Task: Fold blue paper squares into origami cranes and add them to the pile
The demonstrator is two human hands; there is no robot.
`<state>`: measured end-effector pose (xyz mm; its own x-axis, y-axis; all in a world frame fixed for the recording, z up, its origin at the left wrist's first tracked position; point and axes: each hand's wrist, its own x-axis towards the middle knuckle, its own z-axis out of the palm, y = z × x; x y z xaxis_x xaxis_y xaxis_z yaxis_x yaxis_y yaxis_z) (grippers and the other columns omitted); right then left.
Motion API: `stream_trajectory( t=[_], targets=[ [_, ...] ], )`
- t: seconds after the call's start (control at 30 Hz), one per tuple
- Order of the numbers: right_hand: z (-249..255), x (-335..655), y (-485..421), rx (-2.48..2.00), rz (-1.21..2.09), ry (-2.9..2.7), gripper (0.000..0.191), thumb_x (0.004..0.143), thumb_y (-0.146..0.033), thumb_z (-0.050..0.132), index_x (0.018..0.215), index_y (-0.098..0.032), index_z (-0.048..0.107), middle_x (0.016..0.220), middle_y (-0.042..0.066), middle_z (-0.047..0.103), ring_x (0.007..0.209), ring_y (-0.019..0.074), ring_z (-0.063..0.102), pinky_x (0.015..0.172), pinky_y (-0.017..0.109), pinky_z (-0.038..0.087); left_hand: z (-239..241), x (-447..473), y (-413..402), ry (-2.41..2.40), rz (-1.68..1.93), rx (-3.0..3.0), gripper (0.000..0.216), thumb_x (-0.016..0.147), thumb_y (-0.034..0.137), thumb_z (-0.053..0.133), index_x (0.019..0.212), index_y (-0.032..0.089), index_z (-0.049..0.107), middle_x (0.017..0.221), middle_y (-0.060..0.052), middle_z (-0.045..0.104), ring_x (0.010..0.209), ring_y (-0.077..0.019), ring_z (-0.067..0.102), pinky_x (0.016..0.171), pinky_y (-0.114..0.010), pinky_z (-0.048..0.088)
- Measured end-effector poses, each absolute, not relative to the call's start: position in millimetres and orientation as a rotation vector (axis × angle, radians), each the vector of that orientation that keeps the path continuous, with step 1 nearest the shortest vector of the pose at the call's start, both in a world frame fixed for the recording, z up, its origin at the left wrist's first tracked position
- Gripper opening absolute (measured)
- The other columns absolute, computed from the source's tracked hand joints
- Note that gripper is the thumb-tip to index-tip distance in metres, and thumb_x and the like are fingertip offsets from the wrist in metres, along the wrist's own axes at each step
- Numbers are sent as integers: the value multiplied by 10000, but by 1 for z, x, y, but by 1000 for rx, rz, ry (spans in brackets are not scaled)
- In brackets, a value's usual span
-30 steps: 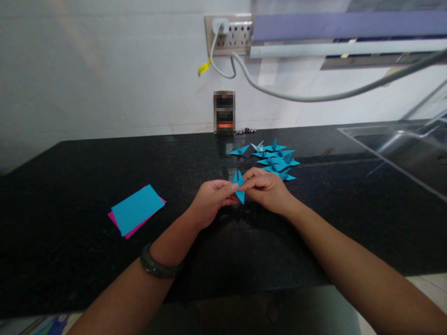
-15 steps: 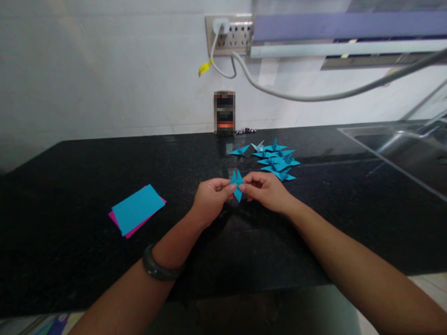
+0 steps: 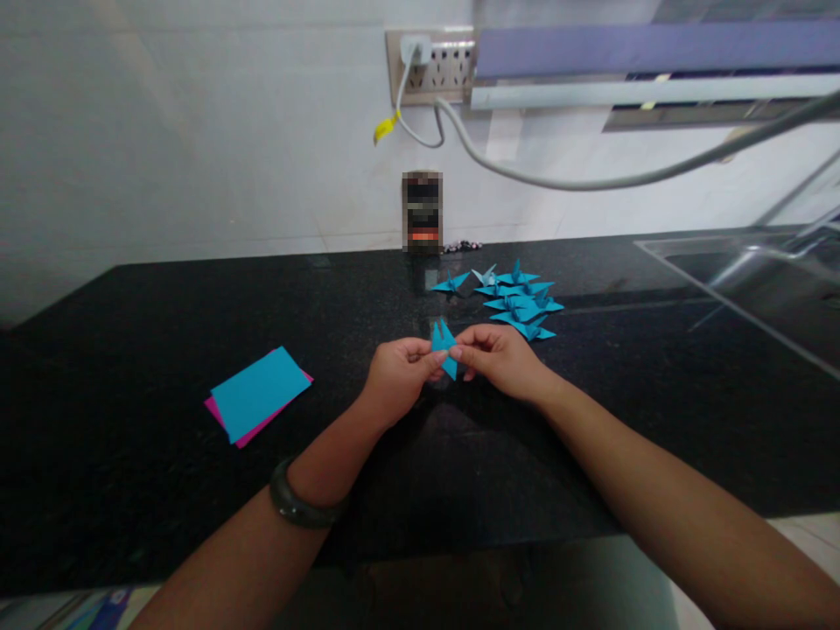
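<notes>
Two hands, one blue paper fold.
Left hand (image 3: 397, 378) and right hand (image 3: 502, 359) each keep a tight grip on the paper fold (image 3: 444, 349) above the tabletop (image 3: 164, 332).

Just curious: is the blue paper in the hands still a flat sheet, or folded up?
Folded. The blue paper piece pinched between left hand and right hand shows narrow pointed flaps, not a flat square.

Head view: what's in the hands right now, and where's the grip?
A small folded blue paper piece, pinched from both sides: left hand on its left edge, right hand on its right edge, fingertips meeting mid-piece, points sticking out above and below.
</notes>
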<state>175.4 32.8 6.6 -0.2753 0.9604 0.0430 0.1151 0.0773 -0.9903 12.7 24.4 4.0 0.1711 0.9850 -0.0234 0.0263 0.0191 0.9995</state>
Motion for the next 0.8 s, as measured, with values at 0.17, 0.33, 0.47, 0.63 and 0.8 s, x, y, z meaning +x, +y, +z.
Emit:
stream_trajectory(
  t=[0.17,0.33,0.47,0.63,0.8],
  targets=[
    [8,173,31,-1089,1410,-1466,302,582,-386,747,664,-132,604,558,-22,598,445,71,518,442,206,441,4,12,24,1120,1034,1334,150,669,268,662,682,119,663,587,-27,665,541,-117,589,561,-237,476],
    [9,169,28,-1049,1414,-1492,318,617,-411,722,662,-131,579,555,-18,586,433,69,510,433,202,421,5,12,23,1140,1026,1422,133,689,256,629,661,126,634,575,-13,648,528,-113,575,539,-229,453],
    [7,167,28,-1062,1374,-1488,315,667,-429,678,668,-137,559,552,-22,566,426,68,498,428,203,414,6,14,23,1127,1067,1388,131,689,259,627,664,130,618,575,-6,637,536,-113,574,541,-228,448],
    [2,168,30,-1095,1401,-1523,252,668,-367,674,696,-149,552,519,-54,500,442,68,471,437,206,443,4,14,26,1128,1105,1254,167,684,287,636,675,125,596,554,9,603,519,-97,549,550,-226,445],
    [-2,167,30,-1167,1366,-1559,176,700,-315,606,673,-154,539,461,-67,471,380,57,427,384,185,375,1,12,29,1115,1097,1276,160,690,282,625,680,130,575,573,14,591,526,-92,532,558,-228,435]
  ],
)
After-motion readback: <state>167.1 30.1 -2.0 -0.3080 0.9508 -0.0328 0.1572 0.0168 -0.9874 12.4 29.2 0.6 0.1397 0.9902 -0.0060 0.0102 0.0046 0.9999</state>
